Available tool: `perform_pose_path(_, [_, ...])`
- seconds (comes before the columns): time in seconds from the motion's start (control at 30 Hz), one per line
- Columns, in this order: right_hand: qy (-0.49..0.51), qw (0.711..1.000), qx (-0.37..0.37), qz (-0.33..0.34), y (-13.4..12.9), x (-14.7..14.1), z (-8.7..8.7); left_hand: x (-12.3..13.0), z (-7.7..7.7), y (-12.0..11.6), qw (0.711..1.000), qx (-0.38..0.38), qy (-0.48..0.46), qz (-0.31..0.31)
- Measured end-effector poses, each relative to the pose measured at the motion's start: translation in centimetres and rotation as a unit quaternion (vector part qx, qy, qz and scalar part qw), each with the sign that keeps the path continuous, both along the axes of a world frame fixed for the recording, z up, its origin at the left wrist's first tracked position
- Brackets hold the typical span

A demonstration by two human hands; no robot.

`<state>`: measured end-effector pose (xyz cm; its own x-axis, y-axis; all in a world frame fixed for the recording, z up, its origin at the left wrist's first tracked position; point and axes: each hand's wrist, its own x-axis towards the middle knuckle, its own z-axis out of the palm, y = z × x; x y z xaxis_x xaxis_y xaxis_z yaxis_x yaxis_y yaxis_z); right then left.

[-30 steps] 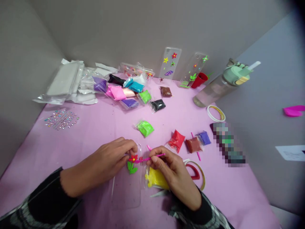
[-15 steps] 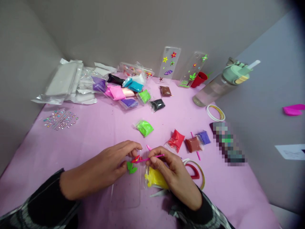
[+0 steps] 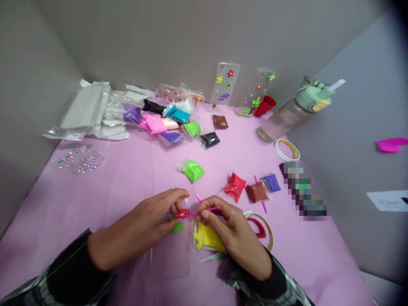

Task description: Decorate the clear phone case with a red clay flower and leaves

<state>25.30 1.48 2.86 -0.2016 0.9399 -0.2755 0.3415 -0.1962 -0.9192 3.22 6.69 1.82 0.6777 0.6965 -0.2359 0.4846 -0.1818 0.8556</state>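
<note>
A clear phone case lies on the table. My left hand reaches over its upper part, fingers curled at its edge, holding it. On the case are a red clay flower with a yellow centre and green clay leaves, partly hidden by my left thumb. Pinched in my right hand is a thin pink clay modelling tool, its tip at the flower. Under that hand lies a packet of yellow clay. Another pink tool shows just behind my right fingers.
Ahead lie packets of green clay, red clay and brown clay. Tape rolls, a blurred-out phone and a bottle are to the right. Decorated cases lean at the back. Rhinestones lie left.
My left hand has shifted slightly right, and its thumb now covers more of the green leaves. My right hand stays nearly still with the tool's tip at the flower.
</note>
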Motion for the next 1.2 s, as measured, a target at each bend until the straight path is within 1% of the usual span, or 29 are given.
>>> perform_pose_path(0.1, [-0.006,1.000,0.001,0.007,0.0,0.0,0.1,0.4,0.4,0.1,1.000,-0.012,0.006,0.017])
perform_pose_path(0.17, [-0.009,1.000,0.002,0.010,0.1,-0.1,0.2,0.5,0.4,0.1,0.999,-0.025,0.003,0.030])
perform_pose_path(0.43, [-0.013,1.000,0.002,0.013,0.2,0.0,0.4,-0.6,-0.7,-0.3,0.994,-0.066,-0.063,0.067])
perform_pose_path(0.6, [-0.016,1.000,-0.003,0.012,0.1,-0.1,0.4,-0.9,-0.1,-0.8,0.986,-0.105,-0.102,0.082])
perform_pose_path(0.7, [-0.017,1.000,-0.006,0.012,0.1,-0.1,0.4,-1.0,0.3,-0.8,0.983,-0.117,-0.117,0.083])
perform_pose_path(0.97, [-0.010,1.000,-0.002,0.009,0.2,-0.1,0.4,-2.0,-0.1,-0.6,0.979,-0.152,-0.115,0.077])
perform_pose_path(1.2, [-0.007,1.000,-0.010,0.011,0.0,0.0,0.4,-2.2,0.8,-0.5,0.980,-0.152,-0.096,0.088])
